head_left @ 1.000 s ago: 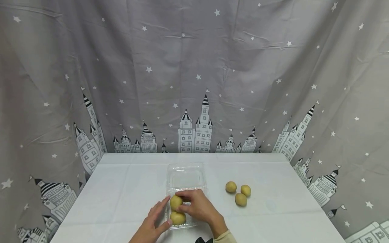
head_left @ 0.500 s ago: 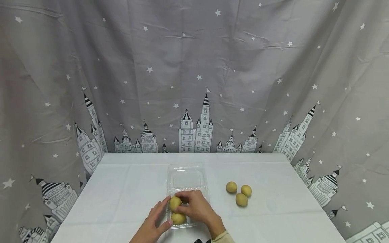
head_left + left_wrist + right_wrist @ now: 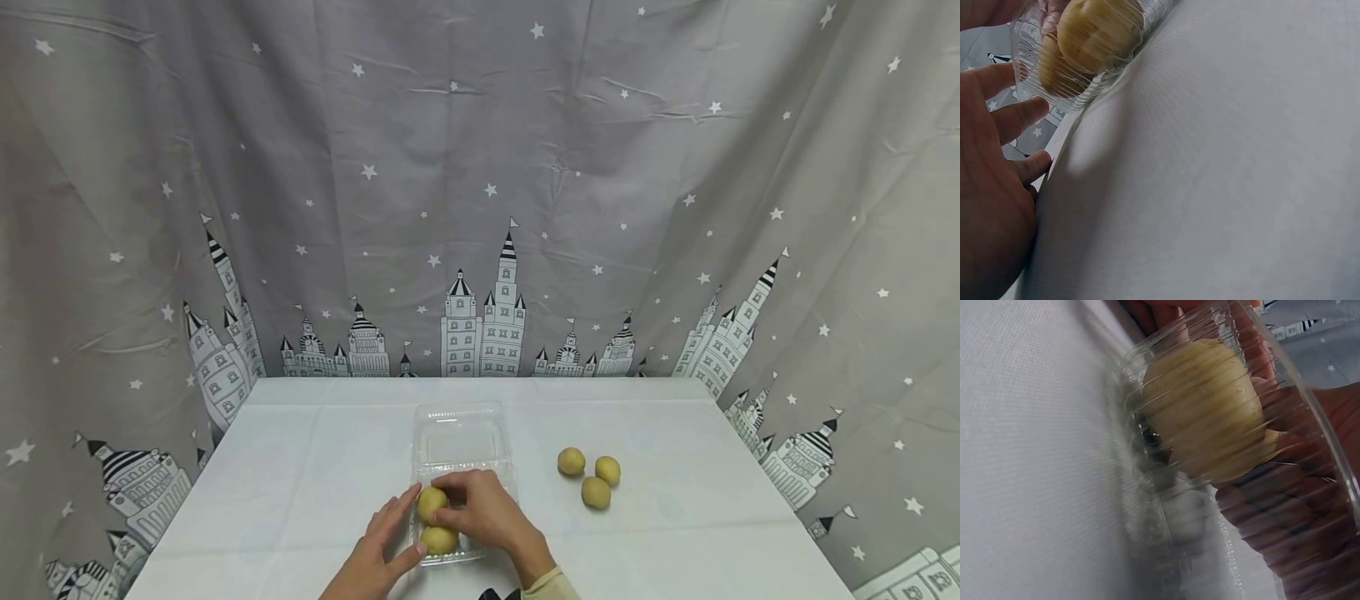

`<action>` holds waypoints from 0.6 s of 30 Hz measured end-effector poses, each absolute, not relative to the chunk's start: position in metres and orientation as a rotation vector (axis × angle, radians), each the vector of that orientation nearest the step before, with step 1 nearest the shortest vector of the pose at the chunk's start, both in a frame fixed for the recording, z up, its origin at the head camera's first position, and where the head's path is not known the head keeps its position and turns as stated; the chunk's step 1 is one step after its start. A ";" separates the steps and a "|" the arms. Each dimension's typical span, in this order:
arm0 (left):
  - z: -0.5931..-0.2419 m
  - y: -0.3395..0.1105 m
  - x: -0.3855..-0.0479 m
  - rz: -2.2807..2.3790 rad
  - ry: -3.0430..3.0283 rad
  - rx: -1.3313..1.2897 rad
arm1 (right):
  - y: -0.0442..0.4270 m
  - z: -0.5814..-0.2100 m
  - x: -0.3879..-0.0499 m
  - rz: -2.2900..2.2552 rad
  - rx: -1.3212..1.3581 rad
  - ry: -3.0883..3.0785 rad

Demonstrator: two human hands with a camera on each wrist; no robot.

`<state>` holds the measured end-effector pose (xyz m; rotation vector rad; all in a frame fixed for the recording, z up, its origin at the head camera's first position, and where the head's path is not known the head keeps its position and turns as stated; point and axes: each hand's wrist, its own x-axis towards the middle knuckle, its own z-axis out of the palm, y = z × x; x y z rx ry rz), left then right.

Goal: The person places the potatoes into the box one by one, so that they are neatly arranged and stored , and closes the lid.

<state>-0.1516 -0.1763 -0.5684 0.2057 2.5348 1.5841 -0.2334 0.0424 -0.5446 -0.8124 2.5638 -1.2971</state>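
Observation:
A clear plastic clamshell box (image 3: 460, 440) lies open on the white table, lid towards the back. Two potatoes sit in its base: a far one (image 3: 432, 503) and a near one (image 3: 439, 540), both at the left side. My right hand (image 3: 491, 515) reaches into the base and pinches the far potato between thumb and fingers. Along the box's left wall rests my left hand (image 3: 372, 552), its fingers extended and thumb spread towards the near front corner. Through the ribbed wall, the left wrist view shows a potato (image 3: 1100, 34), and the right wrist view shows one potato (image 3: 1204, 406) large.
Three loose potatoes (image 3: 596, 492) lie grouped on the table to the right of the box. A grey curtain (image 3: 480, 167) printed with stars and castles hangs behind and around the white tabletop (image 3: 315, 467).
The far potato has shifted slightly left and towards me with my right hand's fingers on it. My left hand stays at the box's side, and the loose potatoes have not moved.

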 end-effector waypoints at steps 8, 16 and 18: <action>-0.569 -0.177 -0.152 1.581 2.561 0.230 | 0.046 -0.546 -0.233 -1.296 -0.785 2.557; -0.568 -0.177 -0.152 1.592 2.568 0.260 | 0.046 -0.548 -0.235 -1.349 -0.773 2.523; -0.568 -0.177 -0.152 1.588 2.568 0.255 | 0.045 -0.548 -0.236 -1.361 -0.785 2.517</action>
